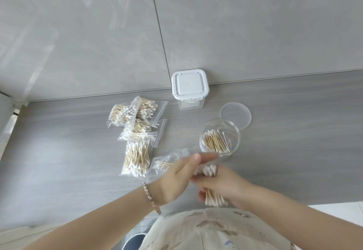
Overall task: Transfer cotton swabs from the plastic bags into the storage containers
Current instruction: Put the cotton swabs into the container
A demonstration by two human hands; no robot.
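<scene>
My right hand [222,187] grips a bundle of cotton swabs [213,198] near the counter's front edge; white tips show above and below the fist. My left hand [182,175] reaches across with straight fingers touching the bundle's top. Beside it lies a nearly flat clear bag [167,161] with a few swabs inside. A round clear jar [220,138] just beyond my hands holds swabs standing at a slant. Several full bags of swabs [137,131] lie in a pile to the left.
The jar's clear round lid [235,115] lies behind it. A square container with a white clip lid [189,90] stands shut against the grey wall. The grey counter [68,151] extends left and right. A bracelet sits on my left wrist.
</scene>
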